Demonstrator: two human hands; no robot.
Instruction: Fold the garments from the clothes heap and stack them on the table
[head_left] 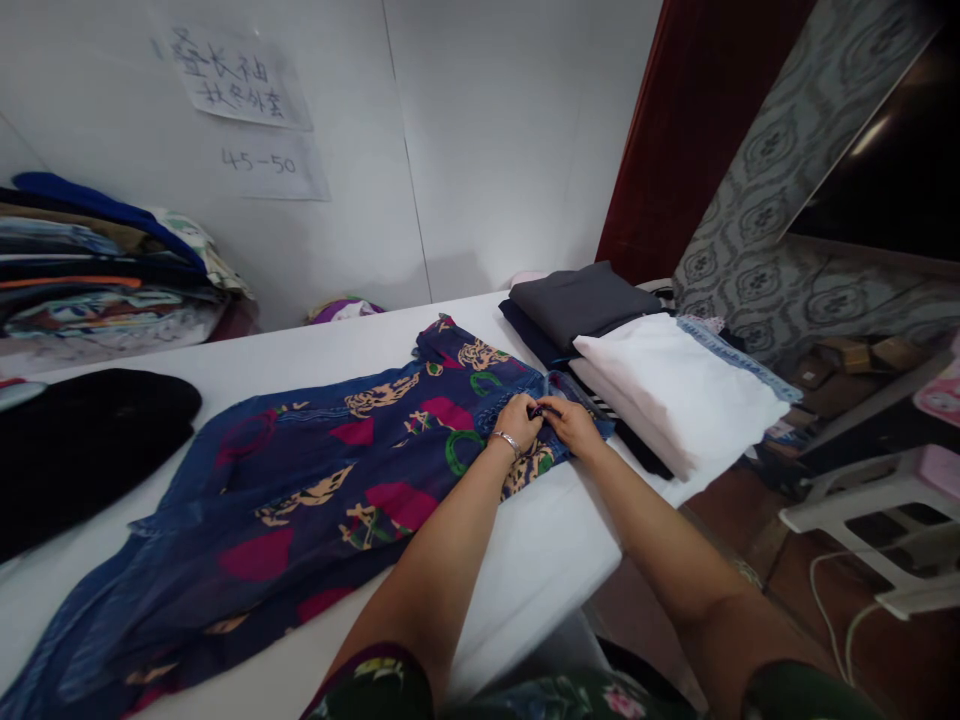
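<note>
Clothes (105, 265) are piled left, likely saving room; a printed garment (300, 440) lies lengthwise across the table (540, 550). At its right end, left hand (517, 420) and right hand (572, 425) pinch it between fingertips, apparently for control, beside a folded stack (675, 380).

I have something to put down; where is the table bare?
Bare: the white table behind the patterned garment, toward the wall, and in front between the forearms. Crowded: the right end, with folded clothes, and the left, with the black cloth.
</note>
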